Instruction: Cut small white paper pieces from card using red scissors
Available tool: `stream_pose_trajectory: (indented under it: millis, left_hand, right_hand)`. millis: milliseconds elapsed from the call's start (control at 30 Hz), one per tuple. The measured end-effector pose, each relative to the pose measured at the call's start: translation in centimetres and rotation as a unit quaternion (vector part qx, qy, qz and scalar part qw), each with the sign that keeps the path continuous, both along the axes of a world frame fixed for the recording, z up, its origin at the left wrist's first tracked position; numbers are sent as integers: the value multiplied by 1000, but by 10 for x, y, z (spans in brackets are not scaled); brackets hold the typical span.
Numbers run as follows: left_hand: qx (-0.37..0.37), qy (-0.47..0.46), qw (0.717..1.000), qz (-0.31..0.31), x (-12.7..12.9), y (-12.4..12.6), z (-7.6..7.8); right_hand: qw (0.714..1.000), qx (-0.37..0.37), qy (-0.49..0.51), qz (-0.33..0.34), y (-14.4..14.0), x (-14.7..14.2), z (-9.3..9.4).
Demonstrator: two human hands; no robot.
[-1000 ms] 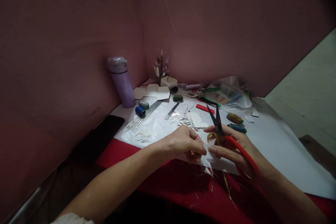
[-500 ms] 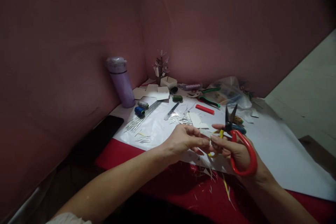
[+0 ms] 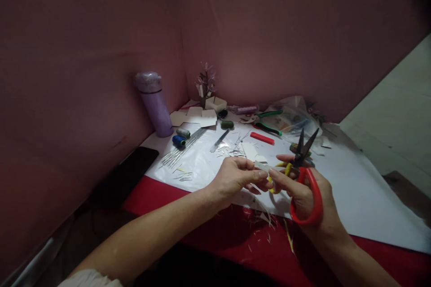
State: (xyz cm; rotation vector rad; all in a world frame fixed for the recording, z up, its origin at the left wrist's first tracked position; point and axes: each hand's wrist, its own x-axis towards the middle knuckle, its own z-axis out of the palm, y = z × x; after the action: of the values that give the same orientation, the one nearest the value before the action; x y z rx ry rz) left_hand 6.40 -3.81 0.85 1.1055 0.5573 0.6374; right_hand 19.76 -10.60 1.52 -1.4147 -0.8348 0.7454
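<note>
My left hand (image 3: 233, 178) is closed in a pinch on a small white strip of paper (image 3: 262, 166). Opposite it, my right hand (image 3: 308, 195) has its thumb and fingers at the strip's right end. In that same hand hangs a pair of scissors, whose red handle loop (image 3: 317, 208) lies against the palm. Their dark blades (image 3: 305, 145) point upward and stand apart, clear of the paper. Something yellow (image 3: 288, 169) shows between the right fingers, partly hidden. Below the hands, thin paper scraps (image 3: 266, 217) lie at the red table edge.
A purple bottle (image 3: 156, 110) stands at the left, with a black phone-like slab (image 3: 129, 172) before it. Blue (image 3: 178, 141) and green (image 3: 227, 124) thread spools, metal wires (image 3: 185, 148), a cutter knife (image 3: 220, 140), a red bar (image 3: 262, 138) and green-handled pliers (image 3: 269, 129) lie behind the hands.
My right hand has turned a little, so the scissor blades have swung right and up. The white strip shows more plainly between the fingers. My left hand has barely moved.
</note>
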Motion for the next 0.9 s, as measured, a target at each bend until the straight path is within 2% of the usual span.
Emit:
stream_pose_trajectory:
  millis: [333,567,900]
  left_hand:
    - [-13,-7,999,35,3,-5,6]
    - [-19,-25,998,45,5,-7,4]
    - [-41,-37,997,60,6,-9,7]
  right_hand:
    - [999,43,-14,-29,-1,-6,0]
    - [992,64,-81,-67,-2,-8,2]
    - [995,66,-60,-50,-3,-8,0]
